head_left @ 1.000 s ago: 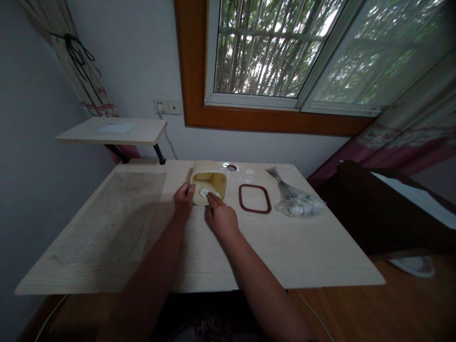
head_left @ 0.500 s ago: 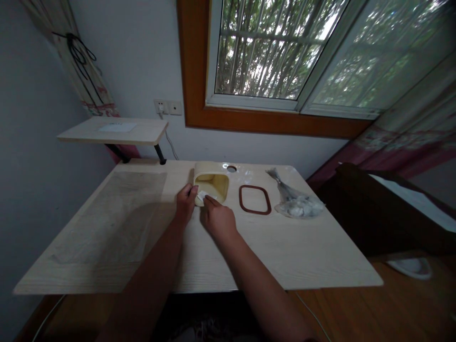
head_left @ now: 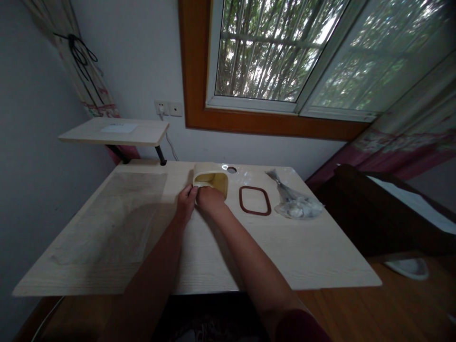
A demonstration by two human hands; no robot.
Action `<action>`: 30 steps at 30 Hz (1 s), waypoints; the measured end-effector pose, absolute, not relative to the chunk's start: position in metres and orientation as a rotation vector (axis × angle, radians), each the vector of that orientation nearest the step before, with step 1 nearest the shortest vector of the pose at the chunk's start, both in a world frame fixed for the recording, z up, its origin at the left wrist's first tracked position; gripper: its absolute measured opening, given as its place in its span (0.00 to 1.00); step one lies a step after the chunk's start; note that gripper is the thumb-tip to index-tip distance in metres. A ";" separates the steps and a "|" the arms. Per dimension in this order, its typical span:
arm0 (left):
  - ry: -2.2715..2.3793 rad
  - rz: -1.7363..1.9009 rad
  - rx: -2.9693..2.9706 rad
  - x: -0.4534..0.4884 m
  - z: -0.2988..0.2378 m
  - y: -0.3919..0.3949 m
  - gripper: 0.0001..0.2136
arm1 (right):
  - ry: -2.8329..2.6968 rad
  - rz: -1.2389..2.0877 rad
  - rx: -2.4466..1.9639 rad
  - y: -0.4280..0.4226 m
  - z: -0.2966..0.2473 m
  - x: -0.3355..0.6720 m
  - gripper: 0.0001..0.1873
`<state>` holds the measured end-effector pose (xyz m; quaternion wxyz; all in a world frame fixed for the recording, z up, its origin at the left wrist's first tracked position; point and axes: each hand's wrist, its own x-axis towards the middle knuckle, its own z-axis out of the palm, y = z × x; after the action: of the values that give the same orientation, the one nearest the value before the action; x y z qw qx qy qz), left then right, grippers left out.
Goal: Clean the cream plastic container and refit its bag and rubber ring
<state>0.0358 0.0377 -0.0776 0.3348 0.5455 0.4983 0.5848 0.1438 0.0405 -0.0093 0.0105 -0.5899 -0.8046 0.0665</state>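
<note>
A cream box (head_left: 210, 167) with a rounded, open front lies on the table, its yellowish hollow facing me. My left hand (head_left: 185, 202) grips the box's left edge, thumb at the rim. My right hand (head_left: 210, 199) reaches into the opening; its fingertips are hidden inside. A crumpled white piece that looks like tissue was pinched in this hand, and only a thin white edge shows above the knuckles now. To the right of the box lies a reddish-brown rounded frame (head_left: 255, 212).
A knotted clear plastic bag (head_left: 299, 206) with whitish contents lies right on the table (head_left: 320, 261). A translucent sheet (head_left: 117, 213) covers the left part. A raised shelf (head_left: 81, 134) stands back left, and a cable hole (head_left: 232, 169) sits behind the box.
My right hand has moved up and slightly left, deeper into the box opening, taking the white piece mostly out of sight. My left hand keeps its grip on the edge.
</note>
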 end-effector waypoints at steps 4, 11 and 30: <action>1.251 1.497 1.414 0.037 -0.076 0.036 0.16 | -2.513 0.230 -1.846 0.057 -0.020 0.142 0.22; 1.276 1.483 1.385 0.041 -0.073 0.033 0.17 | -2.500 0.224 -1.883 0.068 -0.027 0.145 0.21; 1.375 1.502 1.446 0.048 -0.073 0.031 0.17 | -2.370 0.279 -2.129 0.065 -0.022 0.142 0.22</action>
<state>0.0482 0.0307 -0.0729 0.3165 0.5493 0.5222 0.5704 0.1421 0.0649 -0.0218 -0.0283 -0.6655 -0.7407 0.0871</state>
